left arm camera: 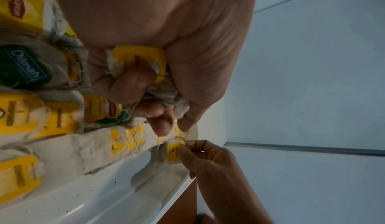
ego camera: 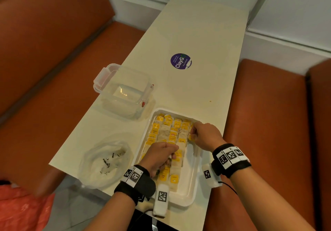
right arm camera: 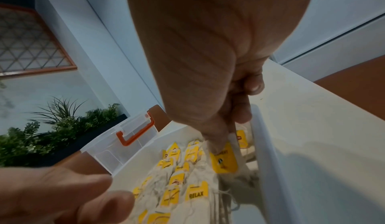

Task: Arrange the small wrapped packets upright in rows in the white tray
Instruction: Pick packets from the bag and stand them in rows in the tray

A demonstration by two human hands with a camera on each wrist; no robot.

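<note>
- Round purple sticker (ego camera: 181, 61) on the counter (ego camera: 206, 33) read "ClayGo"; its smaller print was illegible.
- Yellow tag (left arm camera: 19, 12) bore a red "Lipton" badge.
- Dark green tag (left arm camera: 25, 66) read "Dilmah".
- Another yellow tag (right arm camera: 197, 193) read "RELAX".
- Wristband squares (ego camera: 230, 155) carried black-and-white coded markers, no words.

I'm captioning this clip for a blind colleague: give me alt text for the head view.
Two hands work in a white tray filled with rows of yellow-tagged packets; the left hand grips a bunch, the right hand pinches one. A clear lidded box sits beyond.
</note>
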